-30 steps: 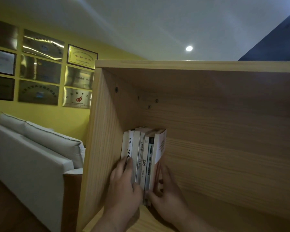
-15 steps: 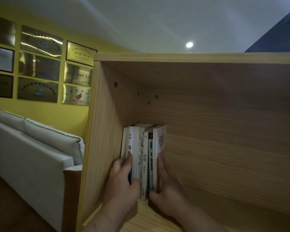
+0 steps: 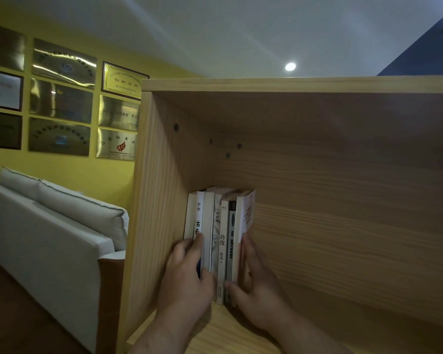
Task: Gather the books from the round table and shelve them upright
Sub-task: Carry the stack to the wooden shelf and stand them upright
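Observation:
Several pale-spined books (image 3: 221, 231) stand upright in a row against the left wall of a light wooden shelf compartment (image 3: 330, 200). My left hand (image 3: 187, 274) lies over the lower spines of the leftmost books, fingers spread against them. My right hand (image 3: 256, 279) presses flat on the cover of the rightmost book, thumb hooked in front of the spines near the bottom. The row is squeezed between both hands. The books' bottom edges are partly hidden by my hands.
The shelf board (image 3: 223, 335) runs to the right of the books. Left of the bookcase stands a white sofa (image 3: 49, 241) below a yellow wall hung with metal plaques (image 3: 62, 98). A ceiling lamp (image 3: 290, 66) glows above.
The rightmost book, which leaned open to the right, now stands straight against the row. My right hand has moved up flat along its cover; the left hand stays on the spines.

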`<action>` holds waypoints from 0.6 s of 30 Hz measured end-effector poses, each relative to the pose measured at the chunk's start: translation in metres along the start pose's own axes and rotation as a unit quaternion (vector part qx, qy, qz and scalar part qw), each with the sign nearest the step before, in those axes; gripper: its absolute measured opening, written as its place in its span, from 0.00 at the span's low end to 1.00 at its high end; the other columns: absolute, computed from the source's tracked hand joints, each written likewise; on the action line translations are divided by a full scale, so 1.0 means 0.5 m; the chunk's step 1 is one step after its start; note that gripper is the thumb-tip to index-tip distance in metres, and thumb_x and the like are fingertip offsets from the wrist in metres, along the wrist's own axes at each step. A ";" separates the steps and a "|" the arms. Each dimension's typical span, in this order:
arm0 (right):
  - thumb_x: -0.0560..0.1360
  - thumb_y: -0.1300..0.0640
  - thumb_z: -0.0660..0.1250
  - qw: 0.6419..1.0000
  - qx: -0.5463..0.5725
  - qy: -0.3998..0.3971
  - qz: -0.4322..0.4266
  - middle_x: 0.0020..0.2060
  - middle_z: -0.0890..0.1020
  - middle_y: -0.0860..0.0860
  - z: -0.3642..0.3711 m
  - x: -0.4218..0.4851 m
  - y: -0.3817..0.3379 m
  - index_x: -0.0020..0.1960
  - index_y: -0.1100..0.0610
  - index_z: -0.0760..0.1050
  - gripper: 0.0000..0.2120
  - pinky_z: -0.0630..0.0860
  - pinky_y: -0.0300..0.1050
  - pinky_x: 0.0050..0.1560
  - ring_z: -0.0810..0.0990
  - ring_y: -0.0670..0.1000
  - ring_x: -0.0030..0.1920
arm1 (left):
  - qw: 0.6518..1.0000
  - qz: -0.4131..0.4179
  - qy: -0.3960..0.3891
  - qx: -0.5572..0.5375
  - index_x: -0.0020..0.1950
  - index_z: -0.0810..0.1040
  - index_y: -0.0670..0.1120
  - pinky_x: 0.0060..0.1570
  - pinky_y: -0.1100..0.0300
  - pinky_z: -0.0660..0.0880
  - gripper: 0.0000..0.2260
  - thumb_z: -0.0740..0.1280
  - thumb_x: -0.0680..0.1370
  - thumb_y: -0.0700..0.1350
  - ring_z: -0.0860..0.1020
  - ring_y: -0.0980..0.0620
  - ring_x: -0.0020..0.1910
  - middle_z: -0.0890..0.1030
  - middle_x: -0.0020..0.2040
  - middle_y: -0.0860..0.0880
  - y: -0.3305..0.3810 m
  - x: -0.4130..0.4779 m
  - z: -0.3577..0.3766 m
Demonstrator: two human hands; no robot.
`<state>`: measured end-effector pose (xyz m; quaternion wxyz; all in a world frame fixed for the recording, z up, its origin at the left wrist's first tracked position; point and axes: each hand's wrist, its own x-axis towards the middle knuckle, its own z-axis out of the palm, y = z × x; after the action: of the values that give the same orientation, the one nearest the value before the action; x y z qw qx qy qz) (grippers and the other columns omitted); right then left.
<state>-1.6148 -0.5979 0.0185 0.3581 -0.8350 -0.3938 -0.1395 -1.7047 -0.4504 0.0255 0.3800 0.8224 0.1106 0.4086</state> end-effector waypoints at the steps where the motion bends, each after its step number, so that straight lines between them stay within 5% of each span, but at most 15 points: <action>1: 0.74 0.45 0.68 1.000 -0.004 -0.004 0.005 0.80 0.44 0.37 0.001 0.001 0.000 0.80 0.39 0.36 0.48 0.50 0.39 0.78 0.44 0.38 0.79 | 1.000 -0.004 -0.004 0.003 0.79 0.61 0.55 0.69 0.58 0.72 0.29 0.64 0.80 0.41 0.65 0.56 0.72 0.61 0.74 0.58 0.000 0.000 0.001; 8: 0.77 0.48 0.65 0.999 -0.025 -0.028 0.006 0.80 0.43 0.37 -0.005 0.002 -0.004 0.79 0.40 0.34 0.46 0.51 0.29 0.71 0.47 0.36 0.77 | 1.000 -0.012 -0.016 0.016 0.80 0.58 0.54 0.70 0.57 0.70 0.30 0.63 0.79 0.42 0.62 0.55 0.73 0.58 0.74 0.57 -0.002 0.001 0.004; 18: 0.70 0.43 0.73 0.999 0.023 0.001 0.024 0.78 0.56 0.39 -0.012 -0.002 -0.009 0.80 0.40 0.42 0.50 0.60 0.40 0.74 0.59 0.39 0.75 | 0.999 -0.028 -0.012 -0.014 0.78 0.60 0.58 0.66 0.53 0.75 0.31 0.64 0.78 0.42 0.68 0.54 0.70 0.61 0.73 0.59 -0.002 0.002 0.003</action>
<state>-1.6187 -0.6008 0.0245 0.3807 -0.8356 -0.3766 -0.1226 -1.7028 -0.4500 0.0250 0.4044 0.8182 0.1235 0.3897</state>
